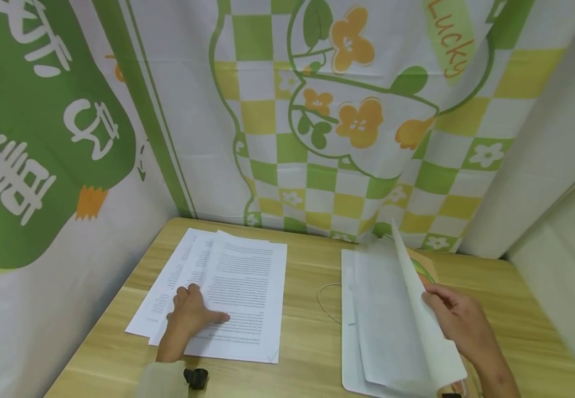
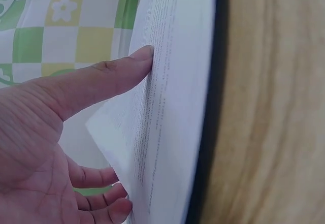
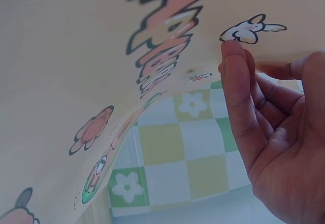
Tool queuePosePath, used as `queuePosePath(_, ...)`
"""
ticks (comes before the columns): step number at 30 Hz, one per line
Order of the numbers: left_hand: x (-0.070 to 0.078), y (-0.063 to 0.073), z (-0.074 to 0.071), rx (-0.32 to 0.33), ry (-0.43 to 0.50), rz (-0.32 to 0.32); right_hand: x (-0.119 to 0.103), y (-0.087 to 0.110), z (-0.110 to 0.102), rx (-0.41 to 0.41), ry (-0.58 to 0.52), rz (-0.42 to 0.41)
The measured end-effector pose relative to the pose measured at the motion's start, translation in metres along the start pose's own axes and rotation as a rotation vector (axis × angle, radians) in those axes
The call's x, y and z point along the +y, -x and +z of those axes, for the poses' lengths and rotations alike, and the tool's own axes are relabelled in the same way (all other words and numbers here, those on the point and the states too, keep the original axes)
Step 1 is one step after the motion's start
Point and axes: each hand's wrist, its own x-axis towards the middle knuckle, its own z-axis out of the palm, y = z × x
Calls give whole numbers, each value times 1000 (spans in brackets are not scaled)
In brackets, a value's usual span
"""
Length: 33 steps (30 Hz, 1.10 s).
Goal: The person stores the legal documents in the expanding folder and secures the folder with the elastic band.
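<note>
Several overlapping printed sheets (image 1: 247, 276) lie at the left of the table. My left hand (image 1: 190, 312) rests on them, thumb stretched out over the text and the other fingers bent. In the left wrist view its thumb touches a page (image 2: 167, 107), with the fingertips at a raised paper edge. At the right lies an opened folder (image 1: 349, 342) with pale inner leaves (image 1: 386, 309). My right hand (image 1: 458, 318) pinches its raised cover (image 1: 423, 326) by the outer edge. Cartoon figures and large letters cover the peach outside in the right wrist view.
A thin cord loop (image 1: 321, 301) sticks out from the folder's left side. The wooden table (image 1: 312, 331) backs onto a green and yellow checked curtain (image 1: 322, 182). Another printed curtain (image 1: 43, 166) hangs along the left, a plain pale one (image 1: 565, 221) at the right.
</note>
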Motion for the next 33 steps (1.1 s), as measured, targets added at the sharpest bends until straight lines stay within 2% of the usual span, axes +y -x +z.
queuePosePath(10,4,2,-3,4,14,-12,-1,-1,0,8,2,-1)
queuePosePath(17,7,-1,-1,-24,32,-33,-2,1,-1,19,7,-11)
queuePosePath(33,4,0,-1,-15,30,-36,-1,2,1,67,14,-49)
